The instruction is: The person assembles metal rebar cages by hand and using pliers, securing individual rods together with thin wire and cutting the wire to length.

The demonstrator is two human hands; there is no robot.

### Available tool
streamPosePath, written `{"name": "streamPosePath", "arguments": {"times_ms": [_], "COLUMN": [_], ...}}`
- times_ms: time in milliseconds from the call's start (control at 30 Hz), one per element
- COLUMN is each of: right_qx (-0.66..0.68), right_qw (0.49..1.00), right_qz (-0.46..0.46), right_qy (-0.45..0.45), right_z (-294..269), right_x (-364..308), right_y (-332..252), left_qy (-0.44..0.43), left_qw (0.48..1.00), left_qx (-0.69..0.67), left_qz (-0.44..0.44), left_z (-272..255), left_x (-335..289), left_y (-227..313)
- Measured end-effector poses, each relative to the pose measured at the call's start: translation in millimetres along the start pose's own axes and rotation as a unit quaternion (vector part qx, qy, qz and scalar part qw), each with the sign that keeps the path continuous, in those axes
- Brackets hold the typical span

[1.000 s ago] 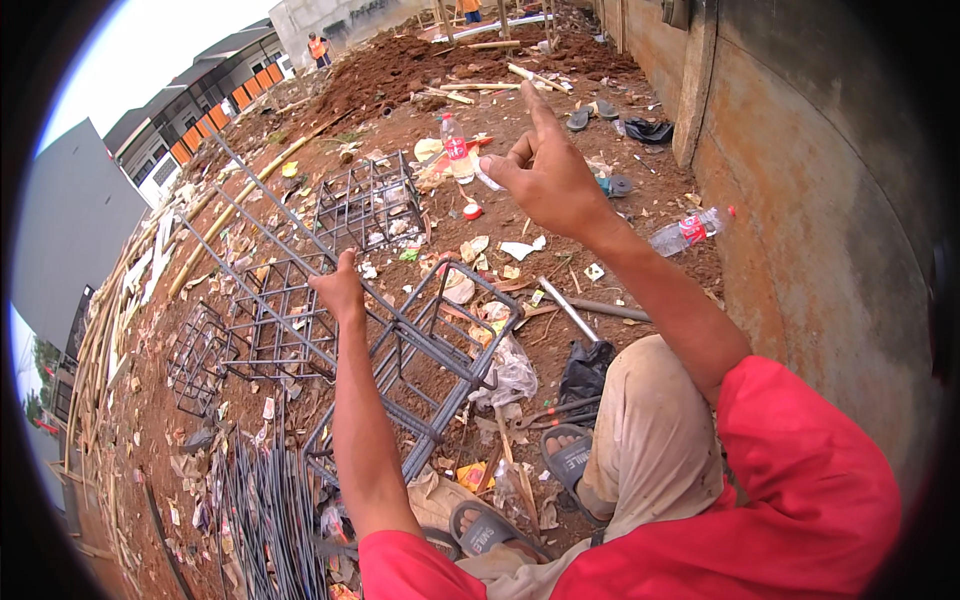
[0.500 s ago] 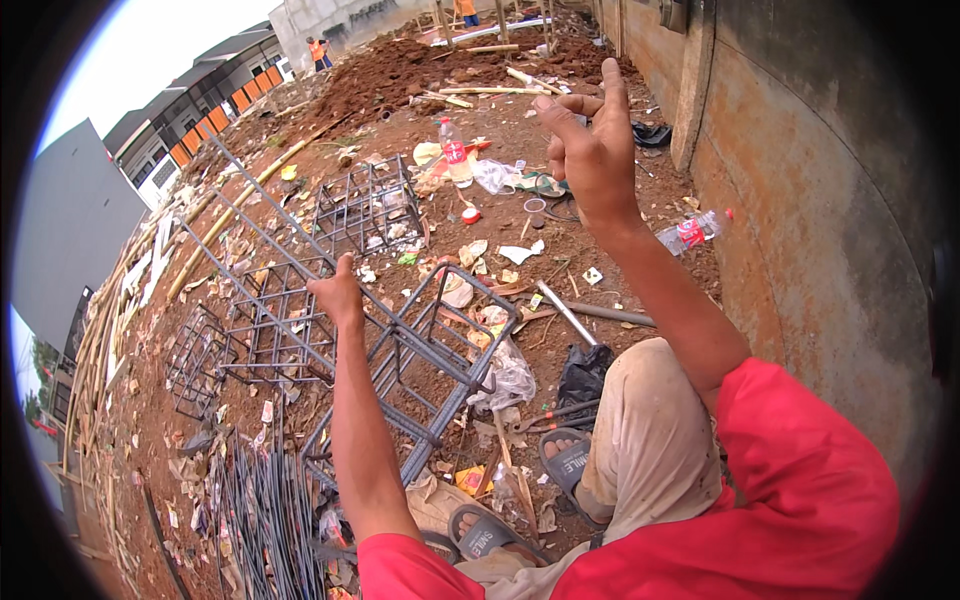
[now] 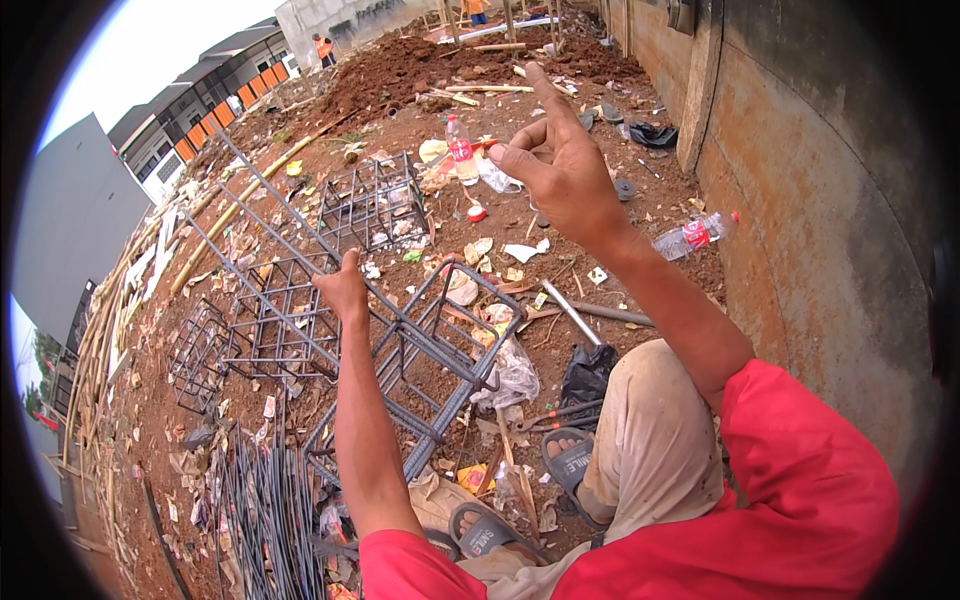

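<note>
While the left hand (image 3: 343, 288) is closed around a long bar of the rebar cage (image 3: 400, 330), with the thumb up, the cage is seen lying on the littered dirt ground (image 3: 300, 140), running from near the person's sandalled feet (image 3: 520, 500) away toward the upper left. The right hand (image 3: 560, 165) is raised in the air well apart from the cage, holding nothing, with the index finger pointing upward and the other fingers loosely curled. A bundle of steel stirrups (image 3: 265, 510) is stacked just beside the cage at the lower left. A plastic bottle (image 3: 460, 150) lies among scraps beyond the cage, and another bottle (image 3: 690, 235) rests near the rusty wall (image 3: 830, 200) on the right. A black plastic bag (image 3: 585, 375) is seen beside the person's knee.
</note>
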State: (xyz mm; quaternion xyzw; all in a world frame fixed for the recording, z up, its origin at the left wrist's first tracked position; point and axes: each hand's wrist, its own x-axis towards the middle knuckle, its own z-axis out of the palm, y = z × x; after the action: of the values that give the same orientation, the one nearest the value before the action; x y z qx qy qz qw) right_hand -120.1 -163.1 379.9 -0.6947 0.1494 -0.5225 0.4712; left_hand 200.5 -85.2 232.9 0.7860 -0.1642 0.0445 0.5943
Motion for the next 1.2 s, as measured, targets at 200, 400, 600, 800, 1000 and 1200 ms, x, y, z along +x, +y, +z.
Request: {"name": "streamPosePath", "arguments": {"times_ms": [200,400,600,800,1000,1200], "right_qx": [-0.082,-0.139,-0.16,-0.157,-0.146,-0.132], "right_qw": [0.988,0.985,0.983,0.984,0.987,0.99], "right_qz": [-0.071,0.022,0.035,0.03,0.032,0.025], "right_qy": [-0.112,-0.105,-0.081,-0.076,-0.062,-0.034], "right_z": [3.5,5.5,2.5,6.3,9.0,8.1], "right_x": [-10.3,-2.5,-0.3,0.7,-4.1,1.6], "right_y": [-1.1,8.3,12.3,15.5,7.2,17.8], "left_qy": [-0.02,-0.001,-0.025,0.021,0.0,0.018], "left_qw": [1.0,1.0,0.999,1.0,1.0,1.0], "left_qx": [-0.016,-0.016,-0.017,0.003,-0.009,-0.012], "left_qz": [-0.012,0.005,-0.029,-0.006,-0.021,-0.004], "left_z": [6.9,7.1,5.5,7.7,1.4,-1.6], "left_x": [-1.8,10.3,-9.3,-4.1,-8.3,-9.0], "left_y": [-1.1,-12.6,5.0,-1.6,2.4,5.2]}}
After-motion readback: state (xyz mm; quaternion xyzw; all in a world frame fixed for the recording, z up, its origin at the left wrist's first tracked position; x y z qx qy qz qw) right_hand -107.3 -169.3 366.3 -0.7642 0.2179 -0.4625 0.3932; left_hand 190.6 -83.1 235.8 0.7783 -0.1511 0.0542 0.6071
